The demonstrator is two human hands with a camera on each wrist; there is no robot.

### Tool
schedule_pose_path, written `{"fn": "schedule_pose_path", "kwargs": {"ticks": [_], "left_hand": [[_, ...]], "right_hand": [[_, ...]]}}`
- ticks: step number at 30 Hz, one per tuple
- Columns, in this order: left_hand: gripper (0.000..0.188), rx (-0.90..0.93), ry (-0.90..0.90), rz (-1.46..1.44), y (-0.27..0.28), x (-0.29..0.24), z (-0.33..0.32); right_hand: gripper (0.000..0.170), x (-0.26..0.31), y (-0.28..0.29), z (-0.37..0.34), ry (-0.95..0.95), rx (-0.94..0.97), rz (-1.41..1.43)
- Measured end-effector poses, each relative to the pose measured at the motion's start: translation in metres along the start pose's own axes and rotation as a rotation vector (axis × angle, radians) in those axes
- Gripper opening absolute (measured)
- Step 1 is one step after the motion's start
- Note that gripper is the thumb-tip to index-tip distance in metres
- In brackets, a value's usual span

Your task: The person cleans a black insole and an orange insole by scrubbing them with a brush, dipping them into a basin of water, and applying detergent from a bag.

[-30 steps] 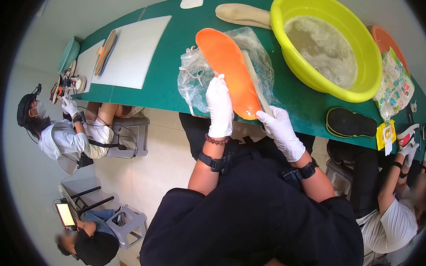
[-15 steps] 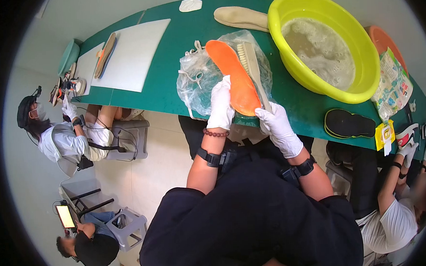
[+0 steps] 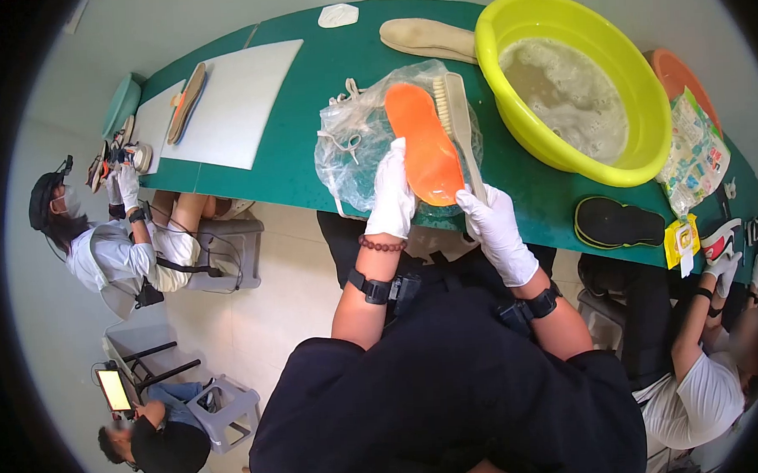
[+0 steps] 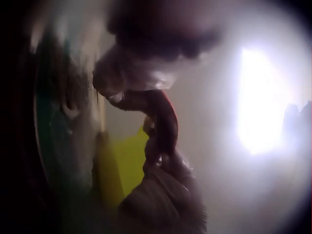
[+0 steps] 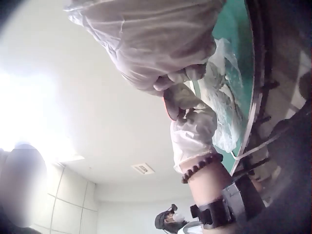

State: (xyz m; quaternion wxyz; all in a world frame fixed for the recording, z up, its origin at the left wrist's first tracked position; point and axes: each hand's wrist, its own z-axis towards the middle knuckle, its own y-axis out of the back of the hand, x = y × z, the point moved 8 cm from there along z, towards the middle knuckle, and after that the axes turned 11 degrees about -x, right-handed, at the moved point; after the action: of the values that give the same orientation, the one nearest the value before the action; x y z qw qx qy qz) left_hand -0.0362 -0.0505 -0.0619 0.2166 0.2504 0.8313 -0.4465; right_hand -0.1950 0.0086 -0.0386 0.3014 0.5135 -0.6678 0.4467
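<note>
An orange shoe insole (image 3: 426, 141) is held up over the near table edge. My gloved left hand (image 3: 391, 189) grips its left side, the thumb lying along the edge. My gloved right hand (image 3: 499, 231) holds the handle of a pale scrubbing brush (image 3: 460, 123), its fingertips right at the insole's heel. The brush stands along the insole's right side, bristles facing left toward it. In the left wrist view the insole (image 4: 165, 122) shows dark and curved between both hands. Behind it on the table lies a crumpled clear plastic bag (image 3: 341, 153) with white cords.
A yellow-green basin (image 3: 509, 112) of sudsy water stands at right, near a beige insole (image 3: 425, 38). Farther right are a black insole (image 3: 619, 222), a detergent bag (image 3: 693, 155) and a yellow packet (image 3: 682, 242). White boards (image 3: 246, 98) lie at left. Other people sit at both sides.
The insole's toe end has swung right and toward me, foreshortening it. The brush, mostly hidden behind the insole at first, now shows its bristles and head beside it. Both hands keep their grip.
</note>
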Motion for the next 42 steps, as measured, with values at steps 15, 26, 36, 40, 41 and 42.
{"fn": "schedule_pose_path", "kwargs": {"ticks": [15,26,36,40,41,42], "left_hand": [[0.073,0.267,-0.016,-0.094,-0.042,-0.03,-0.038],[0.079,0.371,-0.037,0.02,-0.039,-0.043,-0.045],[0.09,0.348,-0.141,-0.015,-0.041,-0.06,-0.046],[0.086,0.275,-0.216,-0.007,-0.032,-0.074,-0.041],[0.086,0.275,-0.214,-0.007,-0.024,-0.078,-0.038],[0.087,0.274,-0.21,-0.006,-0.017,-0.079,-0.034]], "right_hand": [[0.03,0.063,0.017,-0.048,0.277,0.049,-0.463],[0.07,0.183,0.114,-0.085,0.522,-0.382,-0.387],[0.045,0.163,0.124,-0.068,0.477,-0.334,-0.13],[0.044,0.15,0.094,-0.079,0.399,-0.192,-0.387],[0.035,0.151,0.08,-0.084,0.523,-0.1,-0.52],[0.031,0.141,0.07,-0.086,0.501,-0.063,-0.538]]}}
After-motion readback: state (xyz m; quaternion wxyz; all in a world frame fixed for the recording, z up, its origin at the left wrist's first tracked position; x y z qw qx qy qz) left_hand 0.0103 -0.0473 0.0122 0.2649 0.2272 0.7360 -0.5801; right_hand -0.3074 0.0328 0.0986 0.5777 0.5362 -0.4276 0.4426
